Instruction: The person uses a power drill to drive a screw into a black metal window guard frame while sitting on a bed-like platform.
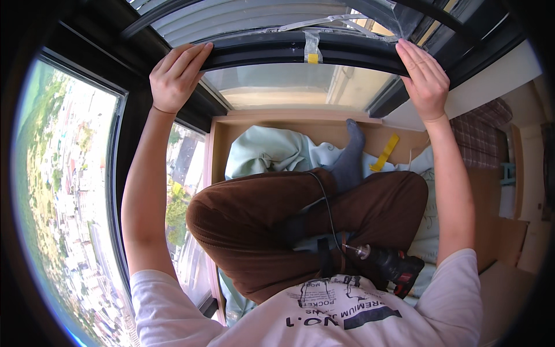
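A long dark frame bar (300, 52) is being held up across the top of a window opening, just in front of the glass. It is being gripped near one end by the left hand (176, 78), whose fingers (193, 58) are being wrapped over its upper edge and closed on it. The other end is being steadied by the right hand (425, 78), with its fingers (413, 58) laid flat and together against the bar, pressing rather than curling round it. A strip of clear tape with a yellow tab (312, 49) is sitting at the middle of the bar.

By the look of it, the bar is being lined up but is not yet being fastened: a red and black power drill (393, 266) is lying untouched in the lap, against the brown trousers (260, 220). A pale green cloth (266, 153) is being knelt on, spread over a wooden platform (289, 124), with a yellow strip (384, 153) lying beside a grey sock (350, 159).
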Demonstrator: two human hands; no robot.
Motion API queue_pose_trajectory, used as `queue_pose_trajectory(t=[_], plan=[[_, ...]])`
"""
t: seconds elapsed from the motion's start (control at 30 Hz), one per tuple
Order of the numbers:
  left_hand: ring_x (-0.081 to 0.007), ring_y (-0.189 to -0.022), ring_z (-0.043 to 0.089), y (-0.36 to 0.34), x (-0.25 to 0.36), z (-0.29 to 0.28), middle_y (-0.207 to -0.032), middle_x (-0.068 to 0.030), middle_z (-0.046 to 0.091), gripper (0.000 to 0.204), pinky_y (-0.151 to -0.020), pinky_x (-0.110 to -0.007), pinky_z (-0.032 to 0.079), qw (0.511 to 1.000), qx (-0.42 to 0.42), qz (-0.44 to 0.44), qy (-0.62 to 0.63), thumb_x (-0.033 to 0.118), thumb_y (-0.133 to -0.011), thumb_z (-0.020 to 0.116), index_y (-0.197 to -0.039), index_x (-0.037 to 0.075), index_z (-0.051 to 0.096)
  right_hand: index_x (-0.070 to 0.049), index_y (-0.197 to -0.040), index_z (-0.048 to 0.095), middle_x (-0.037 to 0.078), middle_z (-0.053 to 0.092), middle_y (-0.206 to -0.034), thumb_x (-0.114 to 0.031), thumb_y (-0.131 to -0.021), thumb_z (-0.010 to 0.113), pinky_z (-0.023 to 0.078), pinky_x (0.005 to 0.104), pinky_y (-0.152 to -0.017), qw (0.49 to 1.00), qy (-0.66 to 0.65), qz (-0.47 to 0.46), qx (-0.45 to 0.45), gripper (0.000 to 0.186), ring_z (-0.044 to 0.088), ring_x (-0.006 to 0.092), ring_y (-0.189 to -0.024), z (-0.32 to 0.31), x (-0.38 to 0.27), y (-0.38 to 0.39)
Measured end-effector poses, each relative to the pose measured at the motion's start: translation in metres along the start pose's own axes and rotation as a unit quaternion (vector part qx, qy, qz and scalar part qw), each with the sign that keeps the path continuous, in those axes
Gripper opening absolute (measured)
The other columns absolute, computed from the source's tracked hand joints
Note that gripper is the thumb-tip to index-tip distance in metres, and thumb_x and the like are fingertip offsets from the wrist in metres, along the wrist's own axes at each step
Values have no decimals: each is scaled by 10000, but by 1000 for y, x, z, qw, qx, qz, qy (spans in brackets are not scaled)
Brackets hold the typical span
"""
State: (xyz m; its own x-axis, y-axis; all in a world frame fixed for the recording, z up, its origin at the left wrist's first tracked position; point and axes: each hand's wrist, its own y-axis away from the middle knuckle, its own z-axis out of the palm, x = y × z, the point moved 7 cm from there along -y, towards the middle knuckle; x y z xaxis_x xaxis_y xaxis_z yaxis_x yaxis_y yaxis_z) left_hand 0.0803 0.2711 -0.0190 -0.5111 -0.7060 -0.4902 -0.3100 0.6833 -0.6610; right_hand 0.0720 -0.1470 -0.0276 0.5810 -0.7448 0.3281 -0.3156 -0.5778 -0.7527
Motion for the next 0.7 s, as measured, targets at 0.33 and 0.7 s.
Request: queue_pose_trajectory(t=[0.33, 0.7], plan=[[-185, -1001, 744, 4, 7, -1, -1106, -24, 780, 523, -878, -298, 629, 998, 48, -44, 6, -62, -701, 788, -1196, 106, 824, -22, -1301, 745, 130, 744, -1307, 29, -707, 819, 578, 385, -1032, 1000, 1, -15, 14, 601, 719, 298, -1205, 1, 0, 2], [-179, -980, 734, -1, 9, -4, -1120, 7, 777, 571, -862, -307, 620, 994, 59, -90, 27, -47, -658, 777, -1202, 121, 823, -53, -1248, 763, 84, 763, -1250, -10, -628, 860, 601, 370, -1002, 999, 8, 0, 31, 629, 734, 254, -1145, -2, 1, 3]])
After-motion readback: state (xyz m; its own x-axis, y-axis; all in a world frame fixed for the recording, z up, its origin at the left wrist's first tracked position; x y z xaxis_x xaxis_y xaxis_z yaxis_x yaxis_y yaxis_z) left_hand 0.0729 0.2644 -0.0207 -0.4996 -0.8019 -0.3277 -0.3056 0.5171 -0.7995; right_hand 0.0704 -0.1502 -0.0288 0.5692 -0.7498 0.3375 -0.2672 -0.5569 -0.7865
